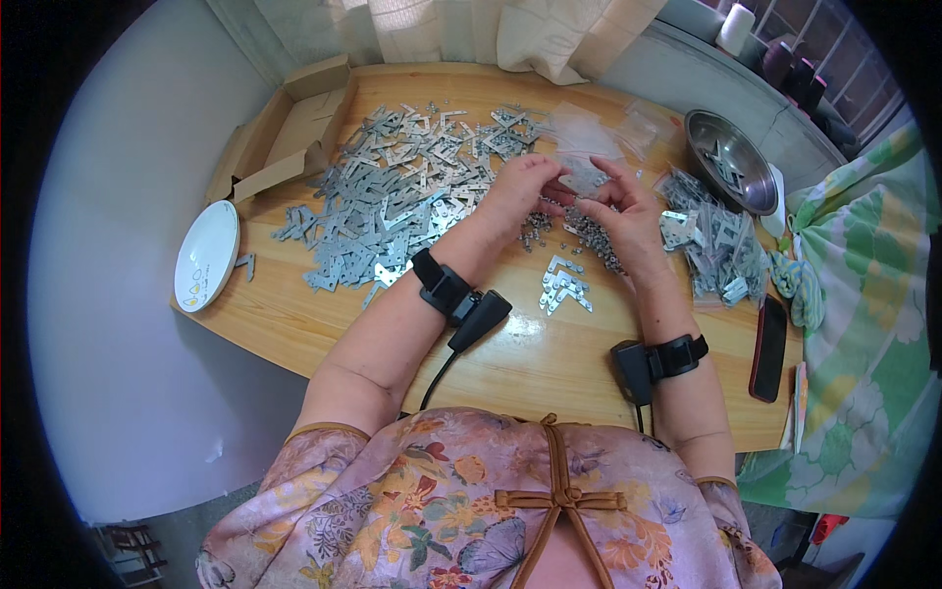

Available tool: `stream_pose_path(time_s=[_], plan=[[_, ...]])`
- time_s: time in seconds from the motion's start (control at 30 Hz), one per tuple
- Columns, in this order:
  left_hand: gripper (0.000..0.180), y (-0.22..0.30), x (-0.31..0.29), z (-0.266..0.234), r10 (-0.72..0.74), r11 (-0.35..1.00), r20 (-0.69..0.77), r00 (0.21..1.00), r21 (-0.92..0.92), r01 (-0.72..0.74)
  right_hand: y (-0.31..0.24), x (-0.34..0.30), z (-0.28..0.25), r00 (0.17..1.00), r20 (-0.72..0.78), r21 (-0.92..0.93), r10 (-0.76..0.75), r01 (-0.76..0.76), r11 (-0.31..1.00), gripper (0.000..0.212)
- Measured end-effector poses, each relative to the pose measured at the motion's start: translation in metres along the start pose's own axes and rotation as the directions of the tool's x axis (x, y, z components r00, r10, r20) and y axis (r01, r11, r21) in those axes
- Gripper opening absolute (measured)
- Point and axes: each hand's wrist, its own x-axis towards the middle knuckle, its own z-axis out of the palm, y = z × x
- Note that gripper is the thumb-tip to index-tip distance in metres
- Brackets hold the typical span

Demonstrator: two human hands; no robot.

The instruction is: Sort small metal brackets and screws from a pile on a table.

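Observation:
My left hand (518,194) and my right hand (628,211) are raised over the far middle of the table. Between them is a small clear plastic bag (586,177), pinched by the left fingers and gripped at its other side by the right thumb and fingers. Whether anything lies inside it I cannot make out. Below the hands a heap of small screws (594,238) is partly covered by them. Closer to me, several flat L-shaped metal brackets (565,287) lie together. A large pile of such brackets (392,196) spreads left of my left hand.
Loose clear bags (579,128) lie beyond my hands. Filled bags (721,245) are heaped at right, near a steel bowl (731,162) holding some brackets. A phone (768,348) lies at the right edge. An open cardboard box (294,128) and a white dish (208,257) stand at left.

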Motion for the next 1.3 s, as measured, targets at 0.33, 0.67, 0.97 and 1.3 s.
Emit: stream_pose_path(time_s=[0.33,0.67,0.97,1.3], plan=[[0.016,-0.005,0.001,-0.005,0.001,0.977,0.077,0.997,0.212,-0.018,0.006,0.001,0.002,0.991,-0.119,-0.061,-0.061,0.054,0.997,0.051],[0.016,-0.003,-0.001,0.001,-0.089,0.964,0.146,0.985,0.263,0.048,0.007,0.003,-0.001,0.977,-0.208,0.239,0.056,-0.005,0.971,0.051],[0.015,-0.008,0.002,-0.005,0.077,0.947,0.092,0.993,0.305,-0.101,0.003,-0.004,0.009,0.993,-0.007,-0.236,-0.119,0.114,0.965,0.054],[0.014,-0.007,0.003,-0.005,0.06,0.923,0.084,0.995,0.374,-0.088,0.003,0.0,0.012,0.985,-0.17,0.019,-0.038,0.041,0.999,0.053]])
